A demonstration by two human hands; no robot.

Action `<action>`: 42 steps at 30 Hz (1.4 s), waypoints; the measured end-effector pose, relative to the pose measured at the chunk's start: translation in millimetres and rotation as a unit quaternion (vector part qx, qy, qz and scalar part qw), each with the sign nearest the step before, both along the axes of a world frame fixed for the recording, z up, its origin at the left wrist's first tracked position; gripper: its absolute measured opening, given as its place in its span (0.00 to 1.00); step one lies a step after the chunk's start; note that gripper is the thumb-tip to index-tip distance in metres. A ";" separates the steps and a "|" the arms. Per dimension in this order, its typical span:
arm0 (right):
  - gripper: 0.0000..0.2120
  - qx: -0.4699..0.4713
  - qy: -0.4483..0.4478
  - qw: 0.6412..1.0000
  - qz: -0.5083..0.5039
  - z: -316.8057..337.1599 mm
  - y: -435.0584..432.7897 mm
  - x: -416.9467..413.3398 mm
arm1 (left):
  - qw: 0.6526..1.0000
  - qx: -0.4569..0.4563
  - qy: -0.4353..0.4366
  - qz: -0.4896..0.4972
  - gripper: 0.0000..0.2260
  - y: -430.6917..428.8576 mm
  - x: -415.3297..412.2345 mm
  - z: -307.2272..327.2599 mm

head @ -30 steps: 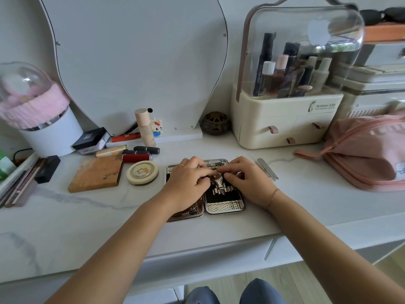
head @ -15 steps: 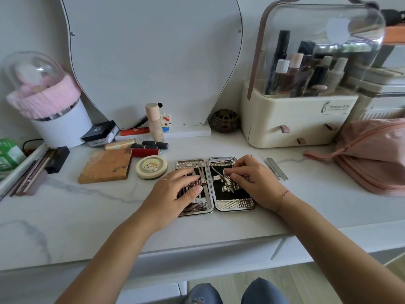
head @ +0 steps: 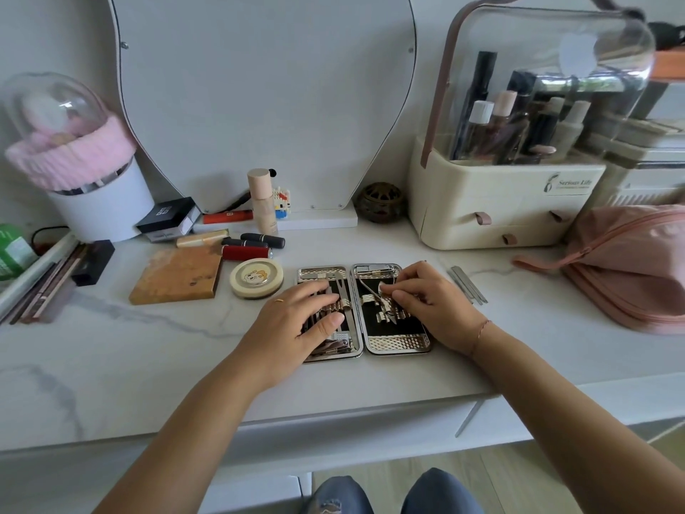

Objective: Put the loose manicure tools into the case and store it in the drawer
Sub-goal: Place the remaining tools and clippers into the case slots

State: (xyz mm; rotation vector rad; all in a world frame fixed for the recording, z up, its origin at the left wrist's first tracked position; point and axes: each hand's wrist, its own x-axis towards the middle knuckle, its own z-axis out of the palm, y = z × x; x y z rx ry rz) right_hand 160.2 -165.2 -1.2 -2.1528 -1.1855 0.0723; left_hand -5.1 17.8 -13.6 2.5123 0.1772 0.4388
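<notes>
Centre of tabletop (head: 148, 346): case (head: 398, 343) lies open, left hand (head: 296, 320) flat on its left half, fingers straight. Right hand (head: 430, 306) pinches a nipper (head: 369, 291) over the right half (strap partly hidden). Better to seat it fully before fetching the files (head: 467, 290) lying loose beside the case.

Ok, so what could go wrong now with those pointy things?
The tool the right hand pinches might slip and poke a finger. The loose tools right of the case could be forgotten if it is shut too soon. The left hand rests on the left half, so closing now might pinch it.
</notes>
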 end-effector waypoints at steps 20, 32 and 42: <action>0.15 0.014 -0.020 1.000 -0.019 1.7 -1.6 -7.7 | 1.000 -0.008 0.005 0.004 0.31 0.0 -0.1 0.4; 0.04 0.022 0.038 0.952 -0.302 17.0 -50.7 43.4 | 0.994 -0.112 -0.003 0.001 0.22 4.0 1.0 3.0; 0.09 -0.110 0.000 0.964 -0.243 27.8 -19.8 50.8 | 0.992 -0.127 -0.005 0.006 0.21 3.7 0.4 4.2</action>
